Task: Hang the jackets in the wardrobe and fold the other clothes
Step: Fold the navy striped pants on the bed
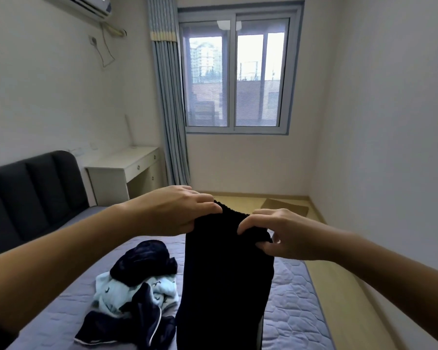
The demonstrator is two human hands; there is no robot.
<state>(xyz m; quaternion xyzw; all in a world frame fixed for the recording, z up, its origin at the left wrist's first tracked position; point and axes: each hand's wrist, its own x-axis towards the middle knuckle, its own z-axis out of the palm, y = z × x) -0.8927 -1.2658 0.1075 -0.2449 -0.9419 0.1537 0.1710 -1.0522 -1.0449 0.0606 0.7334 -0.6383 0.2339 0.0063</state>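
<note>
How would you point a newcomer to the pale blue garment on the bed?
Find the bed with the grey quilted cover. Left of the held-up black garment lies a clothes pile. The pale blue garment sits in its middle: the only light piece, speckled with dark marks, between darker clothes.

You're looking at plain white walls (390, 122). Daylight comes in through a grey-framed two-pane sliding window (232, 72) ahead, with a blue-grey pleated curtain (168, 109) bunched on its left. White desk with drawers (127, 164) in the left corner, next to a dark grey padded headboard (31, 195). Lilac quilted mattress (296, 299), pale wood floor (352, 311).
</note>
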